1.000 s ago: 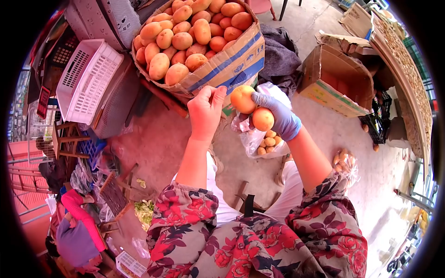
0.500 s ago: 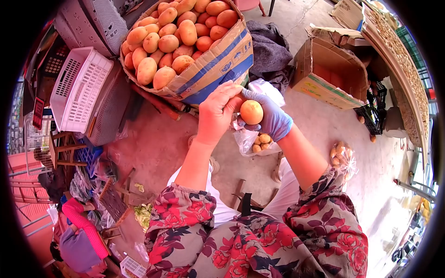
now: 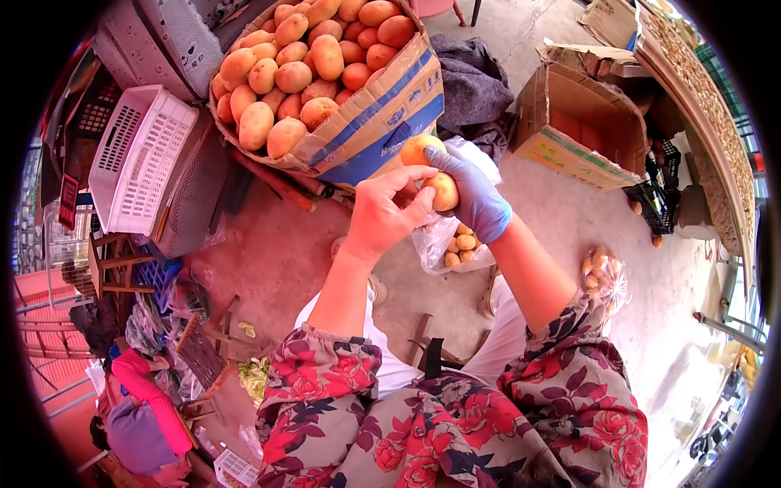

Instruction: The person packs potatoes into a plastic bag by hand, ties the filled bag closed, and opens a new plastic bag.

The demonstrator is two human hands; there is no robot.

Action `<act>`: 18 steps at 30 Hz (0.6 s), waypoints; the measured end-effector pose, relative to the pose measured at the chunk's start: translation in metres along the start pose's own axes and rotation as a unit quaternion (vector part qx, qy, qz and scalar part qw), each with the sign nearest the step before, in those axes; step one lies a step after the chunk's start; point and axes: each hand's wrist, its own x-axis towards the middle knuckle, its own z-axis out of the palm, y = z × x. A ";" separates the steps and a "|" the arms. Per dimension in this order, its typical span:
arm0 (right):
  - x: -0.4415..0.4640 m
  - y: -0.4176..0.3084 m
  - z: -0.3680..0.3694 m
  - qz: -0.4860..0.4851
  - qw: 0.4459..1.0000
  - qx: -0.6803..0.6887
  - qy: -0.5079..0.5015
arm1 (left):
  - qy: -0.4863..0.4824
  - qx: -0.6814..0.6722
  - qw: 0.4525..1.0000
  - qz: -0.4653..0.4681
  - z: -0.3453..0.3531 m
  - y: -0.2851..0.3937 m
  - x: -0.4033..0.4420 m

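Note:
My right hand [image 3: 480, 195], in a blue glove, holds two round orange-yellow fruits: the upper fruit [image 3: 421, 150] and the lower fruit [image 3: 442, 192]. Bare and with its fingers bent, my left hand [image 3: 389, 207] touches the lower fruit at its left side; whether it pinches anything small is hidden. Beneath both hands, a clear plastic bag [image 3: 431, 250] with several small yellowish fruits [image 3: 464, 243] lies on the floor. A cardboard box [image 3: 382, 122] heaped with orange-red fruits [image 3: 294, 77] stands just beyond my left hand.
A white crate [image 3: 146, 163] sits at the left. Dark cloth [image 3: 472, 89] lies beside the full box. An open cardboard box [image 3: 578, 130] stands at the right, with a tied bag of fruits [image 3: 602, 276] nearer me. Another person [image 3: 146, 423] is at the lower left.
Since half a second ago, the upper fruit has come back into view and my left fingers have moved down to the lower fruit. Over the full second, the view has shifted slightly.

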 end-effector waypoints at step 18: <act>-0.011 0.004 0.018 -0.271 0.932 -0.239 -0.026 | 0.087 -0.202 0.962 -0.160 -0.010 -0.018 0.005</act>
